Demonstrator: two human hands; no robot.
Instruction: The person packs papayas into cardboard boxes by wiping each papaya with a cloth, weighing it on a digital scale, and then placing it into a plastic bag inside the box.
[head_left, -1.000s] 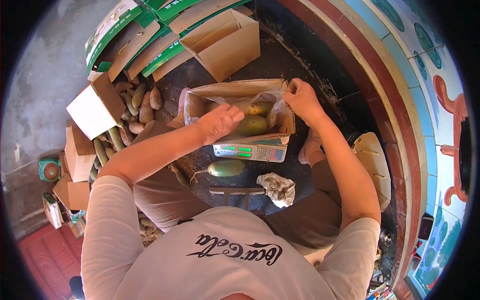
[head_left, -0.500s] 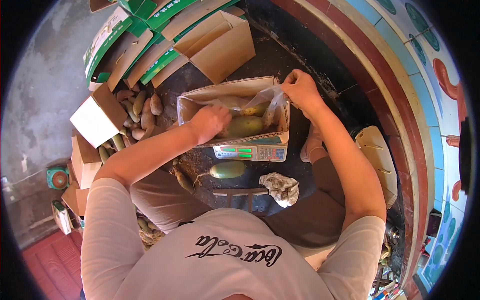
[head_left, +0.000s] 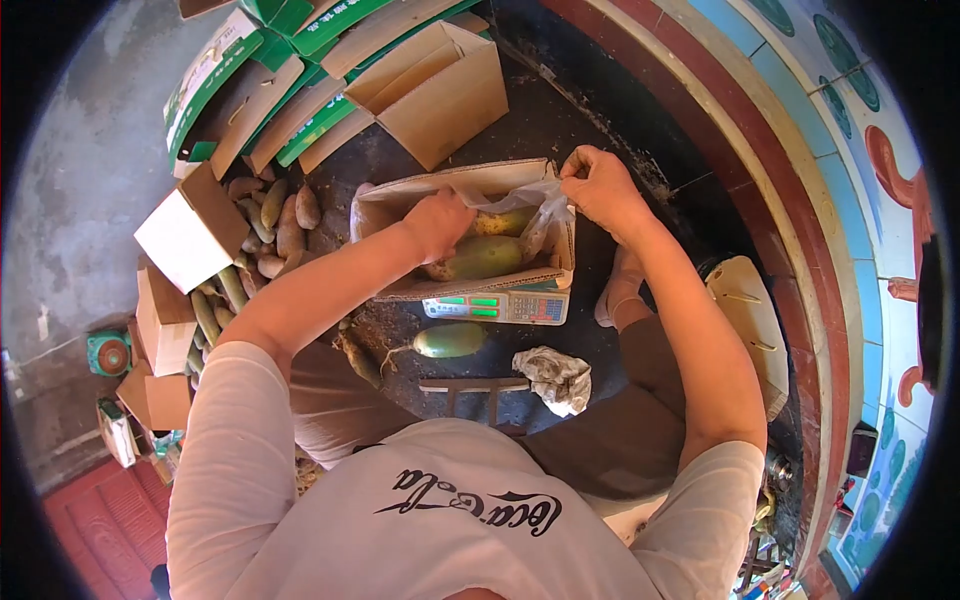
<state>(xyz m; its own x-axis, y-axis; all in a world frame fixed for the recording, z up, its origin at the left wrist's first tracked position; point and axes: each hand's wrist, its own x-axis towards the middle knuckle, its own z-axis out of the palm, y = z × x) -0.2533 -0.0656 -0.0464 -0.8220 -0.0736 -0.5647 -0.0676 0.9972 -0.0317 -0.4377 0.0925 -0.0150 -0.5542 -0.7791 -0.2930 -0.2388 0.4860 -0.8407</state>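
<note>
Clear plastic liner (head_left: 546,214) seems light, limp, slippery, best gripped by its edge; right hand (head_left: 603,188) pinches it, left hand (head_left: 440,222) grip indiscernible.

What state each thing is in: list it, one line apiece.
Scale: on, displays lit green
Packing box: open, resting on the scale
Vegetables inside: lying side by side
Plastic bag: unsealed, partly bunched
Right hand: pinching the bag
Left hand: curled, over the box
Loose vegetable: lying on its side
Pale wad: crumpled, stained
Brown carton: open
</note>
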